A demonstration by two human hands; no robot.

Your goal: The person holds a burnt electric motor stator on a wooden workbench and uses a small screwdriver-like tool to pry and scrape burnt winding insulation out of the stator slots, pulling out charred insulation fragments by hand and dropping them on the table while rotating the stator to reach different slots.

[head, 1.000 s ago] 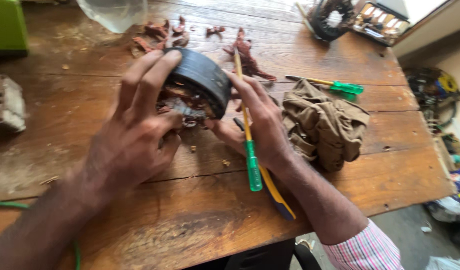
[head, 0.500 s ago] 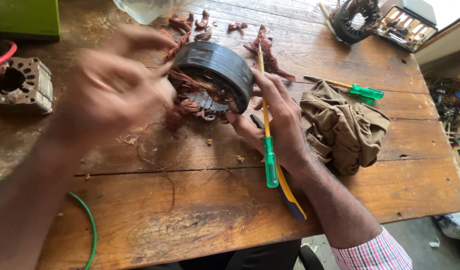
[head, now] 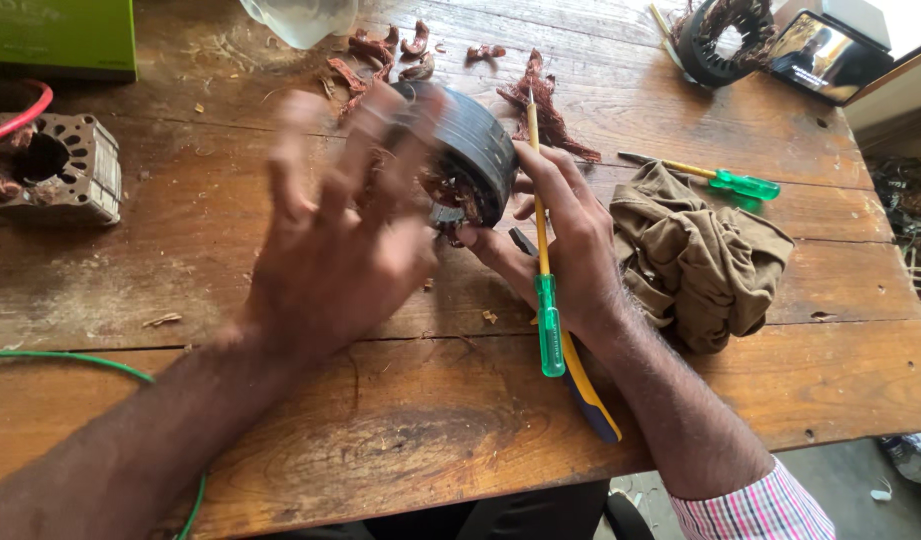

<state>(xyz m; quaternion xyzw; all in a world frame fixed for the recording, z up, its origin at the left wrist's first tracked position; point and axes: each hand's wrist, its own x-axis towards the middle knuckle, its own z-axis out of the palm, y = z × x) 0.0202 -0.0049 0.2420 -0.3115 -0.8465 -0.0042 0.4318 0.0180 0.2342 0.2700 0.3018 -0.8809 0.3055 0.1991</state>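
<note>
At the far left corner of the wooden desk [head: 280,420] lies a flat green box [head: 55,35], and just in front of it, by the left edge, sits a grey square motor core [head: 65,170] with a round bore and a red wire [head: 20,112] curving over it. A thin green wire [head: 70,360] runs in from the left edge toward the near edge. The left hand [head: 345,225] is blurred, its fingers spread wide and raised in front of the black round stator [head: 470,155], which stands on edge near the middle of the desk; whether the hand touches the stator cannot be told. Reddish copper winding shows inside the stator's open face. Behind it, toward the far edge, lie scraps of copper winding [head: 380,50] and the base of a clear plastic bottle [head: 300,18]. The right hand [head: 565,240] rests against the stator's right side, thumb at the lower rim and fingers curled along its edge, and it pinches a green-handled screwdriver [head: 545,300] whose shaft points toward the far edge. Under the wrist lies a blue and yellow tool handle [head: 590,400]. Right of the hand sits a crumpled brown cloth [head: 700,255], with a second green screwdriver [head: 720,180] just beyond it. Near the far right corner are another dark stator ring [head: 720,35] and a tilted phone screen [head: 820,55].
</note>
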